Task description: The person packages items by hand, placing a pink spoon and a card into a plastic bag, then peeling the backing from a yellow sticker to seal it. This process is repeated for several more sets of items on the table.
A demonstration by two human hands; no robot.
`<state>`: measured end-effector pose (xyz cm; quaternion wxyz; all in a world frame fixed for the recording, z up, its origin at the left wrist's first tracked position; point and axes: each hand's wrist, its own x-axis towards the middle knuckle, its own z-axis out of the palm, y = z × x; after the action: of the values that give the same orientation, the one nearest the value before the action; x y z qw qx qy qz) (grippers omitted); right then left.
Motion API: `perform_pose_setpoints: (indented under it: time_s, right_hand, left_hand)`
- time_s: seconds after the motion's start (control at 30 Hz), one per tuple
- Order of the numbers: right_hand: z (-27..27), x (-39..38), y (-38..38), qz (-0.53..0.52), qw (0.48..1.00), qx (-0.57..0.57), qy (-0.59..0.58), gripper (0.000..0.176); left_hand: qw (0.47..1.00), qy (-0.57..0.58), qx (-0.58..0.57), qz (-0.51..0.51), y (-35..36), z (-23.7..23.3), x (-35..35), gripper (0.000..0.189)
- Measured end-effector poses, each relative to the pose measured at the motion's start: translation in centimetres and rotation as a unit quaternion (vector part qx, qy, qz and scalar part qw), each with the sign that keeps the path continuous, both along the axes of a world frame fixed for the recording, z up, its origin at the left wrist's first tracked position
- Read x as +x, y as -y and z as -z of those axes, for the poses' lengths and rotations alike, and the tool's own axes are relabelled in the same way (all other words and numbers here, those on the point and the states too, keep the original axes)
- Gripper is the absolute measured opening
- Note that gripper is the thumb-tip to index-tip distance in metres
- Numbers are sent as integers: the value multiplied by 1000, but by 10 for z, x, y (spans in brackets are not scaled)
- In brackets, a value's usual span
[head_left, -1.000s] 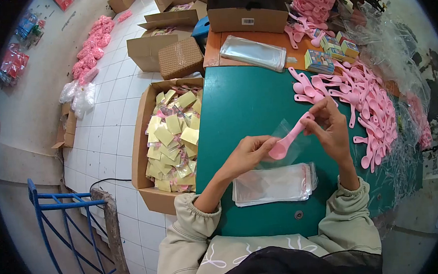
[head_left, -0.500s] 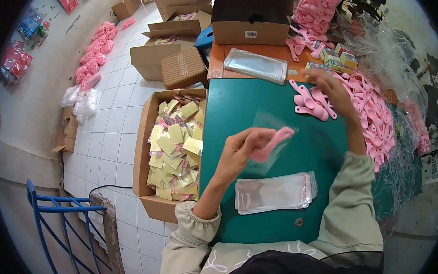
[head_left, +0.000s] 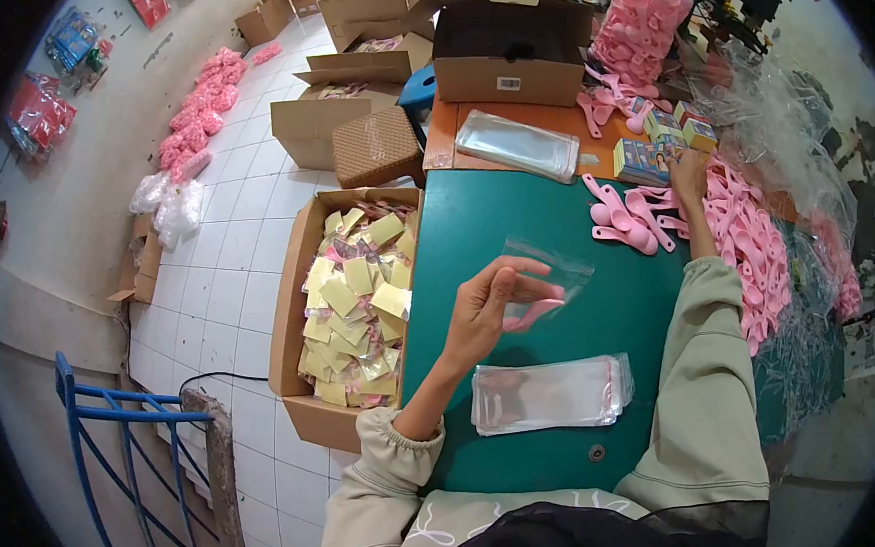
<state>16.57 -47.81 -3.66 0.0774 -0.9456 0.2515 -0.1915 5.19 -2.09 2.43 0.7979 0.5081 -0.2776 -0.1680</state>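
Observation:
Above the middle of the green table (head_left: 544, 217), my left hand (head_left: 495, 305) holds a clear plastic bag (head_left: 570, 277) with a pink spoon (head_left: 532, 315) inside. My right hand (head_left: 690, 173) is stretched to the stack of small printed cards (head_left: 641, 161) at the table's far right; its fingertips are too small to make out. A small group of pink spoons (head_left: 622, 217) lies left of that wrist, and a large heap of them (head_left: 746, 245) to its right. Nearer my body lies a stack of clear bags (head_left: 547, 395).
On the left, an open carton (head_left: 291, 333) holds many packed bags with yellow cards. Another pack of clear bags (head_left: 518, 146) and a brown box (head_left: 510, 73) stand at the back. A full bag of pink spoons (head_left: 643, 25) is at the back right.
My right hand has moved away and to the right, from above the small spoon group to the cards. The bag and spoon in my left hand have tilted.

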Motion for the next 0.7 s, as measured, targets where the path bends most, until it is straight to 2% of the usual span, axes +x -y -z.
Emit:
perform_pose_setpoints:
  time_s: [0.07, 0.17, 0.23, 0.3, 0.37, 0.47, 0.57, 0.7]
  right_hand:
    - [-3, -6, -2, -10, 1000, -5, 26, 25]
    - [-22, -23, -21, -66, 990, 6, 124, 24]
    - [-62, -54, -71, -166, 957, 163, 173, 23]
    - [-113, -97, -148, -265, 859, 405, 168, 17]
    - [-138, -132, -197, -357, 793, 466, 160, 18]
    - [-149, -159, -233, -361, 791, 475, 134, 19]
    - [-156, -170, -237, -383, 866, 319, 45, 20]
    - [-154, -174, -245, -425, 876, 227, 23, 16]
  left_hand:
    - [1000, 5, 21, 3, -2, -6, 0, 36]
    - [999, -10, 40, 7, -4, -9, 3, 35]
    - [998, -39, 42, 19, -4, -9, 6, 34]
    - [995, -79, 41, 45, -5, -9, 8, 34]
    - [993, -87, 57, 61, -3, -8, 10, 34]
    - [990, -73, 86, 84, -2, -9, 8, 34]
    - [986, -59, 133, 76, -1, -7, 5, 34]
    - [970, 25, 232, 59, -1, 7, 7, 33]
